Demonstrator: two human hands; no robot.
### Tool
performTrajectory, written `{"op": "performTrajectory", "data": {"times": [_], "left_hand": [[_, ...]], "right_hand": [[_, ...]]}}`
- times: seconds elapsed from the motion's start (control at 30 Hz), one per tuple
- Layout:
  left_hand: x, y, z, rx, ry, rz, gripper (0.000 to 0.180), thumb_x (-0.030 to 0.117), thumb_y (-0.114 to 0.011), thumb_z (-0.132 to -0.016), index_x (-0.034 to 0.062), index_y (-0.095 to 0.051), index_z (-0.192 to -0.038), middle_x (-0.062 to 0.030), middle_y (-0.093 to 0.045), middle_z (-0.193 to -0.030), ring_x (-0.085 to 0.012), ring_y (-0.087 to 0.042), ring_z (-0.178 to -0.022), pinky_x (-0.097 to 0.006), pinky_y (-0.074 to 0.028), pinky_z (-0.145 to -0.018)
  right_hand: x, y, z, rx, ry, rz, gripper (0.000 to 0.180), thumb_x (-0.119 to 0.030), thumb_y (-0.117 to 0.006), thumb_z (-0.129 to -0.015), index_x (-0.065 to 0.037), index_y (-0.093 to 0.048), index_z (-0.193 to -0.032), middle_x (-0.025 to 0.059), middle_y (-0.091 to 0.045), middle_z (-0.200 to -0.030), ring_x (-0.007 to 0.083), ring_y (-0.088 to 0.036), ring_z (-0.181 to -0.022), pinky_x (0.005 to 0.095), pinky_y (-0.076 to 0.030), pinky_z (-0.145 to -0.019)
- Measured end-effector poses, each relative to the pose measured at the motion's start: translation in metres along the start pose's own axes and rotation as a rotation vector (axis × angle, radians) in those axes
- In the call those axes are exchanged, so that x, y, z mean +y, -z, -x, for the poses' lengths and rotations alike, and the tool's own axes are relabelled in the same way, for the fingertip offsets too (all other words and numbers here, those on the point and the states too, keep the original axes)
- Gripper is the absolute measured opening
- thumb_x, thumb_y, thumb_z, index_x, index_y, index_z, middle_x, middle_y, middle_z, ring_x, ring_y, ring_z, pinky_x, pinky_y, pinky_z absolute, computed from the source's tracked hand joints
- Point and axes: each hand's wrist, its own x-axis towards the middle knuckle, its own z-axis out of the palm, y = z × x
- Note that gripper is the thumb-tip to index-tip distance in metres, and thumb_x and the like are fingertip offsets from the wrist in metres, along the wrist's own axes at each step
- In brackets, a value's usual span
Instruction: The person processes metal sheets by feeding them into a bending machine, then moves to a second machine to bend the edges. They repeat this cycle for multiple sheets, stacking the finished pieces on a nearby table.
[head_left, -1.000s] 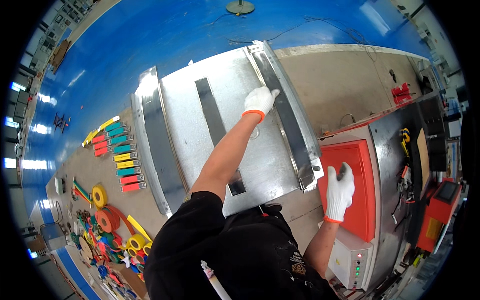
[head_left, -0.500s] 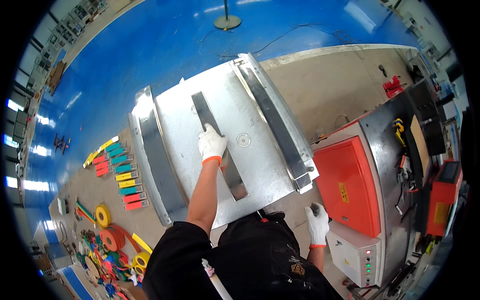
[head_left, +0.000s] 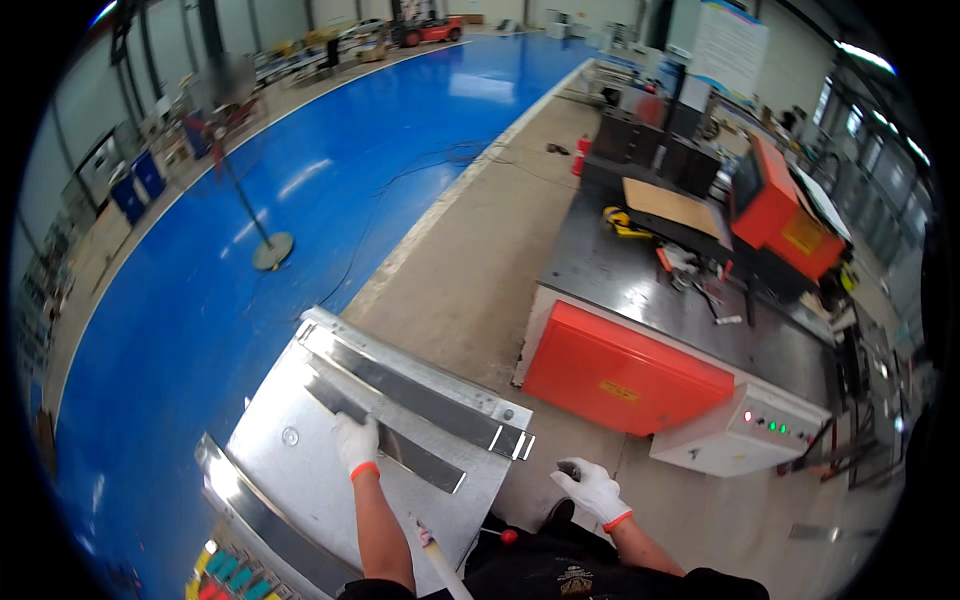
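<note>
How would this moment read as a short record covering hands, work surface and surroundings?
Left hand: white glove, orange cuff; at the middle dark strip, grip unclear
Right hand: matching glove; right of the metal panel, dark patch at fingers unidentifiable
Workbench: dark top, red door in front
Control box: pale, lit indicators
Lower left: coloured pieces, partly cut off

A long, dark strip (head_left: 420,460) lies flat on a silvery metal panel (head_left: 300,465). It sits near one dark-banded edge.
</note>
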Motion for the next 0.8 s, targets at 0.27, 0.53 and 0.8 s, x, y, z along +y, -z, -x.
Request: {"op": "performTrajectory", "data": {"times": [0.27, 0.53, 0.8], "left_hand": [[0.047, -0.013, 0.155, -0.251, -0.420, 1.075, 0.042, 0.004, -0.061, -0.097, -0.0049, -0.055, -0.137, -0.0077, -0.066, -0.101, -0.0117, -0.061, -0.084, -0.026, -0.052, -0.076], [0.163, 0.032, 0.407, -1.018, -1.076, 1.617, 0.042, 0.021, -0.052, -0.100, -0.0032, -0.058, -0.134, -0.0185, -0.066, -0.103, -0.0295, -0.066, -0.087, -0.043, -0.057, -0.077], [0.214, 0.080, 0.634, -2.076, -1.103, 2.010, 0.052, 0.035, -0.060, -0.097, 0.0059, -0.057, -0.140, -0.0166, -0.061, -0.124, -0.0319, -0.063, -0.105, -0.041, -0.046, -0.094]], "right_hand": [[0.072, 0.020, 0.057, -0.432, 0.167, 0.029, 0.065, -0.064, -0.052, -0.096, -0.015, -0.064, -0.137, 0.0134, -0.068, -0.131, 0.0325, -0.062, -0.123, 0.0408, -0.046, -0.106], [0.166, 0.039, 0.149, -0.404, 0.220, 0.035, 0.059, -0.062, -0.051, -0.098, -0.019, -0.061, -0.137, 0.0138, -0.068, -0.130, 0.0352, -0.063, -0.121, 0.0445, -0.050, -0.101], [0.274, 0.088, 0.245, -0.087, -0.019, -0.249, 0.059, -0.063, -0.052, -0.097, -0.019, -0.063, -0.136, 0.0133, -0.069, -0.129, 0.0335, -0.064, -0.121, 0.0426, -0.050, -0.101]]}}
